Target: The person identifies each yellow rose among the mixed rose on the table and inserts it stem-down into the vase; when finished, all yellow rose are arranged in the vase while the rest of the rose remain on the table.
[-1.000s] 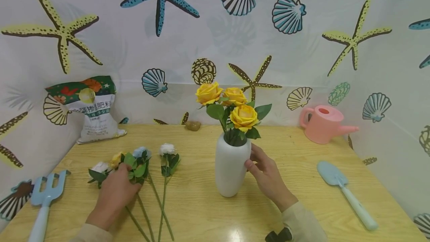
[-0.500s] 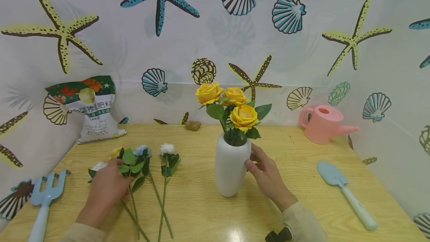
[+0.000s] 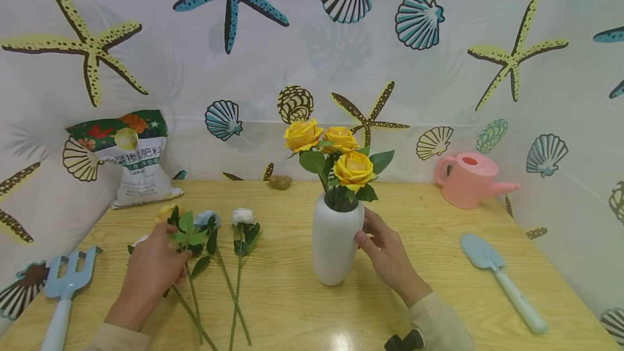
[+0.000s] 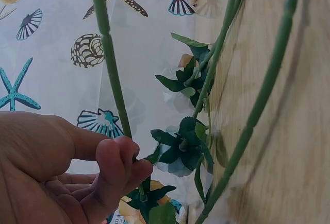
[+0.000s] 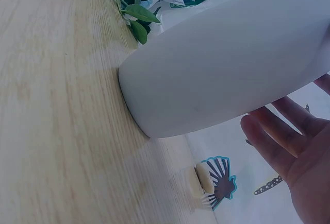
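Yellow-budded stem (image 3: 187, 264), lying left of the white vase (image 3: 335, 242) on the table (image 3: 292, 307): head view, left hand (image 3: 148, 275) is pinching it below the leaves; right hand (image 3: 387, 256) is resting straight-fingered against the vase's side. Left wrist view: fingers (image 4: 116, 162) are closing round the stem (image 4: 111, 64). Right wrist view: fingers (image 5: 278, 141) appear apart from the vase wall (image 5: 221, 59), though the angle is poor. Risk: leaves are tangling with neighbouring stems (image 3: 236, 280), likely dragging them along.
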Demonstrator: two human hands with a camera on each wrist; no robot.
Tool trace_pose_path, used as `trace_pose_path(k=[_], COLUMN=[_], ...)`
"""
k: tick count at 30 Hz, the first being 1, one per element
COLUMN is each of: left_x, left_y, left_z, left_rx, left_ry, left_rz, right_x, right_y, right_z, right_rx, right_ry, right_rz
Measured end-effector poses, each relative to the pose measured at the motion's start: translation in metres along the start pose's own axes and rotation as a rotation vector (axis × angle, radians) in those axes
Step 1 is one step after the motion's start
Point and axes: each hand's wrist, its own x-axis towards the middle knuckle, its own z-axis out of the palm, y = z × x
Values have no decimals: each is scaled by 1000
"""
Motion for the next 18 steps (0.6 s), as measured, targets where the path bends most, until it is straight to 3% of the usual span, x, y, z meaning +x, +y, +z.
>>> trace_pose_path(k=[9, 18], left_x=[-4, -11], left_y=[12, 50], left_z=[1, 11], left_rx=[-46, -171], left_ry=[61, 123], left_rz=[47, 109], right_x=[-3, -5], right_y=[-2, -2], right_z=[3, 5], right_rx=[-11, -12], right_ry=[7, 16], right_rz=[4, -7])
